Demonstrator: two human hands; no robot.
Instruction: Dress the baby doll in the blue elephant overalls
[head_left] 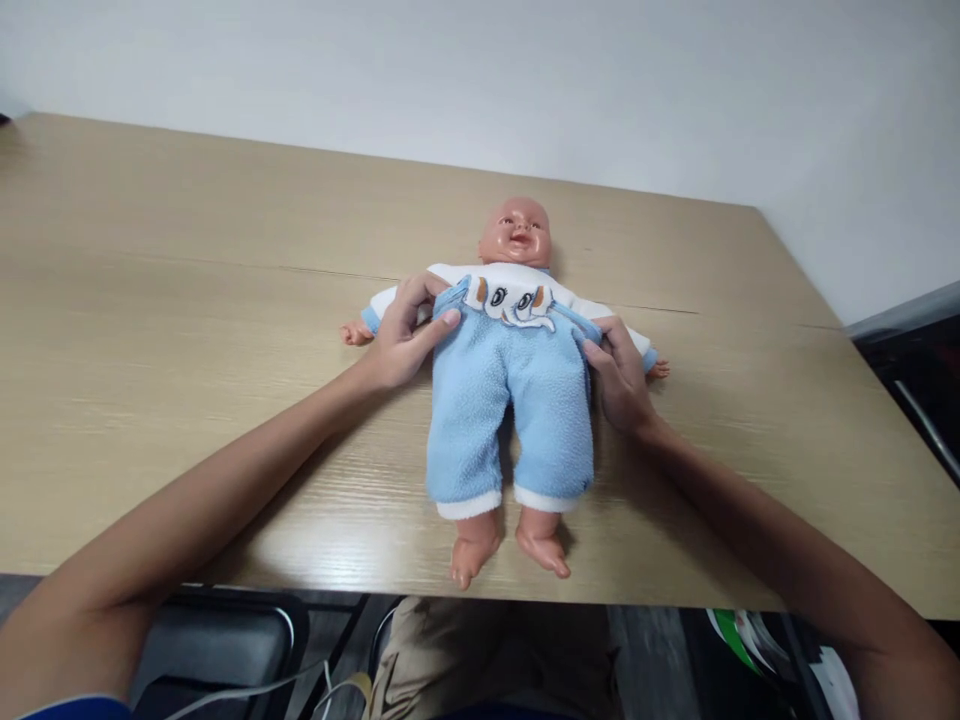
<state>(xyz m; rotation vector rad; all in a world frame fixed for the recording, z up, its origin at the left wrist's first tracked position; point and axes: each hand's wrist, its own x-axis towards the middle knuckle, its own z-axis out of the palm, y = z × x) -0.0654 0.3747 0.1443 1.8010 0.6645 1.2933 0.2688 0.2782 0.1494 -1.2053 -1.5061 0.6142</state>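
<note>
A baby doll [516, 232] lies on its back on the wooden table [187, 300], head away from me, bare feet near the front edge. It wears a white top and light blue fleece trousers [510, 400] with an animal face on the bib. My left hand [405, 335] pinches the blue strap at the doll's left-hand side, thumb on top. My right hand [619, 375] grips the trouser edge and strap on the other side, fingers closed on the fabric.
The table runs to a white wall at the back. A dark chair [225, 640] and white cables [300, 680] sit below the front edge. Dark furniture [915, 380] stands at the right, with green and white items [750, 640] on the floor.
</note>
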